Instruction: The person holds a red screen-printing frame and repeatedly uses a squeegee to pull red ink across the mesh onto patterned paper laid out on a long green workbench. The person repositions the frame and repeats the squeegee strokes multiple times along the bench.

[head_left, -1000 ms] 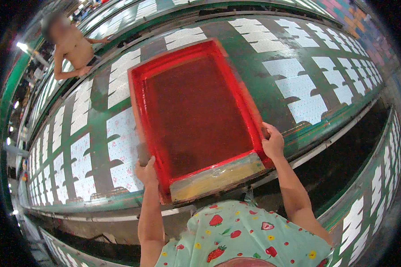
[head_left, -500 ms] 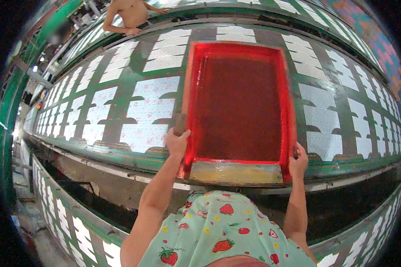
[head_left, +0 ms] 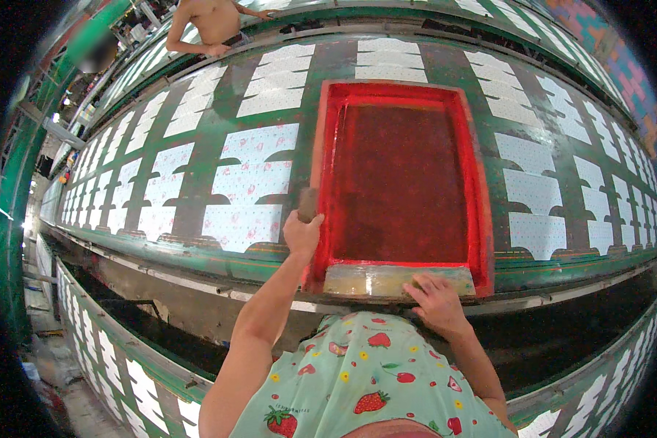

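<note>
A screen-printing frame [head_left: 394, 182], red-stained with a dark red mesh, lies on the long green printing table [head_left: 328, 117]. My left hand [head_left: 303, 230] is closed on a brown block-like handle [head_left: 308, 199] at the frame's left side. My right hand [head_left: 434, 303] has its fingers apart and bent, touching the pale strip [head_left: 365, 279] along the frame's near edge. Rows of white printed fabric pieces [head_left: 244, 226] lie on both sides of the frame.
A person [head_left: 212, 29] stands across the table at upper left, hands on the tables' edges. A parallel table [head_left: 135, 369] runs behind me, past a dark gap. Green girders [head_left: 14, 204] stand at far left; a patterned wall [head_left: 639, 87] is at upper right.
The view has turned, then steadied. My right hand has left the frame's right side for its near edge. The frame has shifted slightly rightward over the last half second.
</note>
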A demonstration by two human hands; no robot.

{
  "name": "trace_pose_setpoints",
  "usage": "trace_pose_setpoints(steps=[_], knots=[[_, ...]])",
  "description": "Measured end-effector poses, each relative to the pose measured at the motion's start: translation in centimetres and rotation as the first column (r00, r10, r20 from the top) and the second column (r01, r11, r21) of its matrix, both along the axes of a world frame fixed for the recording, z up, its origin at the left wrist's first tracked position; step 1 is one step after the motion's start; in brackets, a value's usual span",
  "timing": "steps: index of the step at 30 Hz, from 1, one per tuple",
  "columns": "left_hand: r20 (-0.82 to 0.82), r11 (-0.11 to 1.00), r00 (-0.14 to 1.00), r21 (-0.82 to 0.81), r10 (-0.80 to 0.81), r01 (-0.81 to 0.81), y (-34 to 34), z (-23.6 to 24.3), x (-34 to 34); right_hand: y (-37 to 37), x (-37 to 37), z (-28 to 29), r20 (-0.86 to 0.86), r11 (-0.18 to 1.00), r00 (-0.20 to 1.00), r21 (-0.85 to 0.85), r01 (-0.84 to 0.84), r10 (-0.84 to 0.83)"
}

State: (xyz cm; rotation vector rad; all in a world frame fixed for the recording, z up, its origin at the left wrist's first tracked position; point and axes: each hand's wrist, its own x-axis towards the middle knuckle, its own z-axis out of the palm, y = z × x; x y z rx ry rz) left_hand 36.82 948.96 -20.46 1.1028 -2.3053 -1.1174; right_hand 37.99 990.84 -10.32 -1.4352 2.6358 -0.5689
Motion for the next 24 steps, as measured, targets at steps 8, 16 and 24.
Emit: trace_pose_setpoints(steps=[8, 16, 24], knots=[[-0.054, 0.999, 0.998, -0.035, -0.021, 0.019, 0.4, -0.5, 0.1, -6.3, -0.7, 0.0, -0.126, 0.998, 0.990, 0.011, 0.062, -0.060], [-0.476, 0.997, 0.877, 0.006, -0.063, 0.075, 0.5, -1.8, 0.2, -8.0, -2.6, 2.0, 0.006, 0.962, 0.990, 0.236, 0.138, -0.143], [-0.434, 0.992, 0.897, 0.058, -0.080, 0.116, 0.4, -1.4, 0.4, -8.3, 1.9, -0.2, -0.095, 0.971, 0.978, 0.135, 0.197, -0.186]])
